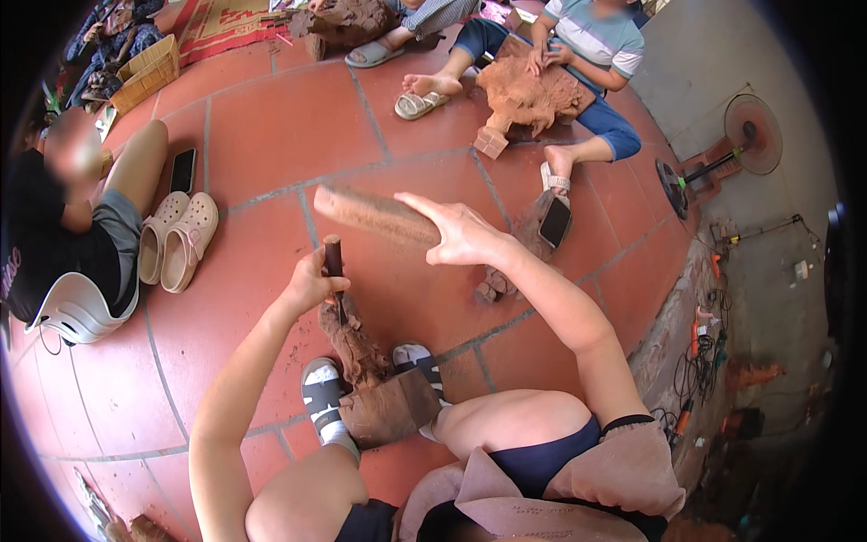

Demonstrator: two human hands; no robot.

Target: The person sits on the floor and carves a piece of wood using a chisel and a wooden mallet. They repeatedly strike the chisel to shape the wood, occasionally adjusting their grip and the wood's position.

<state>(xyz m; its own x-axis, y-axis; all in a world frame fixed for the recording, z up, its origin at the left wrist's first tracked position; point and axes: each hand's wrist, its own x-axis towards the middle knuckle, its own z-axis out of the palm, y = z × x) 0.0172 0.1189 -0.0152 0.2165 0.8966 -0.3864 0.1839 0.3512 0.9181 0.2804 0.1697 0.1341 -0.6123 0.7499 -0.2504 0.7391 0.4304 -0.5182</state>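
The left hand (305, 287) is clamping fingers (336, 285) around the chisel (334, 258), the right hand (465, 233) around the wooden club (366, 213), which should be landing squarely.

The floor (271, 135) is of reddish tiles; a patterned rug (221, 34) lies at eleven o'clock, a greyish wall (777, 312) at three.

Left hand (318, 282): room toward beige clogs (191, 238), wooden club (372, 216) obstacle rightward
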